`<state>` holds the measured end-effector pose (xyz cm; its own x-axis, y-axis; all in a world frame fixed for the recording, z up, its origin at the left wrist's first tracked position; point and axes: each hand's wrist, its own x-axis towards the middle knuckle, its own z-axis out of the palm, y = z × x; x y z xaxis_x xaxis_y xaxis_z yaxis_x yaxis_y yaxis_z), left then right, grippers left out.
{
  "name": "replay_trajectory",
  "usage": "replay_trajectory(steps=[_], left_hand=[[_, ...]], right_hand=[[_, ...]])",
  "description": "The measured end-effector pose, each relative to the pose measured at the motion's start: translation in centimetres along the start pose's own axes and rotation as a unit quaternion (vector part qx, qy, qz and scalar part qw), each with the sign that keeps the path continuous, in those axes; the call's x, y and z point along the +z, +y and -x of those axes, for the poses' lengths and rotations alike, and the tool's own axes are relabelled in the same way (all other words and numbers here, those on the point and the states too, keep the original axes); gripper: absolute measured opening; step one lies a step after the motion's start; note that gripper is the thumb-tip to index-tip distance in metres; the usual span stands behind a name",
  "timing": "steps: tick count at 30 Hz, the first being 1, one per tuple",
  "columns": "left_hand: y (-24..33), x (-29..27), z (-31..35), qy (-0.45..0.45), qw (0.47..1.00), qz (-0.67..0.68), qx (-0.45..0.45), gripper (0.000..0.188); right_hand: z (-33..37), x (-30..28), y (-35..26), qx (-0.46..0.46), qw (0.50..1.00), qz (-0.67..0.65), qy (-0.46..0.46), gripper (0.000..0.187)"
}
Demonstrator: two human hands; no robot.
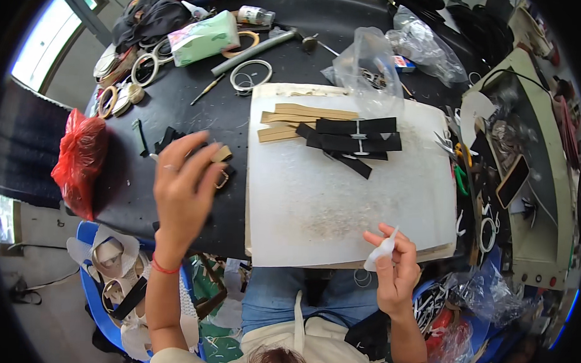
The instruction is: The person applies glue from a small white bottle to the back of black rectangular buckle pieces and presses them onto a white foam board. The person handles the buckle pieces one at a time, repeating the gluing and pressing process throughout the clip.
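My left hand (185,187) is raised at the left of the white board, its fingers stretched apart with nothing seen in them. Below its fingertips lies a small heap of black and tan strap pieces (222,155) with a metal buckle (222,179), partly hidden by the hand. Over the board's near right part, my right hand (397,271) is closed around a small white bottle with a pointed tip (383,250), the tip upward. Black straps (362,142) with metal pieces across them lie on the white board (290,201), overlapping tan straps (292,131).
A clear plastic bag (374,69) rests on the board's far edge. Scissors with orange handles (461,151) and a phone (513,181) lie to the right. A red plastic bag (81,161) sits far left; tape rolls (144,69) and a tissue pack (204,39) stand behind.
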<state>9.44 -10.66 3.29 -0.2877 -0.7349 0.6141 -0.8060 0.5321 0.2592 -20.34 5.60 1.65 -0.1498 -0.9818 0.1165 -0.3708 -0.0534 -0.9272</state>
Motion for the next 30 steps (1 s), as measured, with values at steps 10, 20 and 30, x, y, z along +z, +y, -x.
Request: replay_trajectory(steps=[10,20,30], left_hand=[[7.7,8.2,-6.1,-0.110,0.968,0.101,0.202,0.020],[10.2,-0.3,5.8,-0.184,0.964,0.080,0.176,0.030],[11.7,1.4,5.5,-0.189,0.957,0.221,0.015,0.028]], right_hand=[[0.1,-0.3,0.0,-0.097,0.995,-0.014,0.008,0.026],[2.2,0.3,-0.3,-0.126,0.992,-0.009,-0.020,0.027],[0.2,2.9,1.1,-0.235,0.960,0.138,-0.060,0.039]])
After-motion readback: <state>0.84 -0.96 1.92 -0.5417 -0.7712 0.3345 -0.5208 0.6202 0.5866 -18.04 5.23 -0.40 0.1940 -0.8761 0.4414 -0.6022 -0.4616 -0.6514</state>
